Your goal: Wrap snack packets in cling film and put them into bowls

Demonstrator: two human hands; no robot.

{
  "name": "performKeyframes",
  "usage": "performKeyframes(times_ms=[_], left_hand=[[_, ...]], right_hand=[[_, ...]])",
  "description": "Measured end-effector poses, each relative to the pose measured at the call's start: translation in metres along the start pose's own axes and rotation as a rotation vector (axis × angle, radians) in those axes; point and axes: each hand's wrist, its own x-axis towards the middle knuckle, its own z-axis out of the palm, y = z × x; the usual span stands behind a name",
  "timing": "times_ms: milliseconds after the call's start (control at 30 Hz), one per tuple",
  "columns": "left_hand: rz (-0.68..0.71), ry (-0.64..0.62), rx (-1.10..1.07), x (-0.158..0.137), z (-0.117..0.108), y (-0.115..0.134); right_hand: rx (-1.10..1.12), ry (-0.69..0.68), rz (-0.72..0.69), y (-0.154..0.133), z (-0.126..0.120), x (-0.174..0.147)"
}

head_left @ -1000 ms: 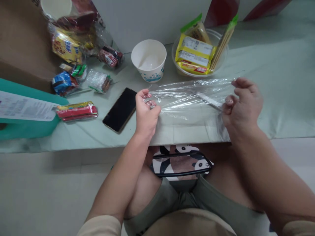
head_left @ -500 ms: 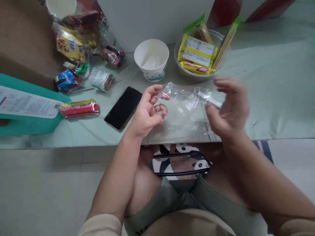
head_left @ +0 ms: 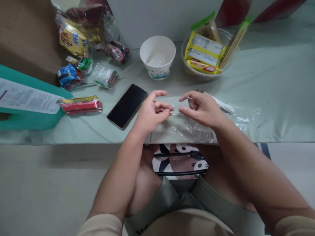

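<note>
Pale green cloth covers the table [head_left: 283,98] that fills the head view, with a paper cup [head_left: 159,72] and a clear bowl [head_left: 201,74] of wrapped snacks at the back, a phone [head_left: 127,105] on the left and a red packet [head_left: 82,108] beyond it. Clear plastic film [head_left: 201,131] lies crumpled along the near edge of the table, running under and past the right hand [head_left: 205,109], where a slim white object [head_left: 222,104] rests just beyond the knuckles. Left hand [head_left: 151,111] and right hand face each other, near but apart, fingers curled. The right thumb and forefinger stand apart, with film about their tips; the left thumb lies close to its fingers. I cannot tell whether either hand truly grips the film. It looks very light, limp and slick, likely to cling, fold over itself and tear if pulled hard at one spot. A soft pinch with thumb and forefinger at two points on its edge should suit it best.
</note>
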Motion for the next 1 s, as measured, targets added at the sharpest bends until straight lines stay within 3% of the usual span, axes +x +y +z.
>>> performKeyframes(times_ms=[133, 233, 333, 467, 533, 900, 1000], left_hand=[[0.014, 0.128, 0.093, 0.009, -0.003, -0.004], [0.102, 0.228, 0.174, 0.014, -0.007, -0.009], [0.328, 0.273, 0.301, 0.014, -0.007, -0.014], [0.743, 0.243, 0.629, 0.008, 0.007, -0.017], [0.857, 0.247, 0.714, 0.006, 0.016, -0.018], [0.903, 0.351, 0.725, 0.011, 0.022, -0.021], [0.775, 0.353, 0.535, 0.012, 0.023, -0.018]], right_hand=[[-0.026, -0.041, 0.064, 0.004, -0.003, 0.0], [-0.01, 0.004, 0.08, 0.007, -0.004, -0.001], [0.022, 0.048, 0.092, 0.008, -0.005, -0.004], [0.073, 0.034, 0.082, 0.008, -0.004, -0.007], [0.126, 0.026, 0.057, 0.008, -0.003, -0.008], [0.18, 0.002, 0.068, 0.009, -0.003, -0.006], [0.168, -0.005, 0.077, 0.008, -0.002, -0.006]])
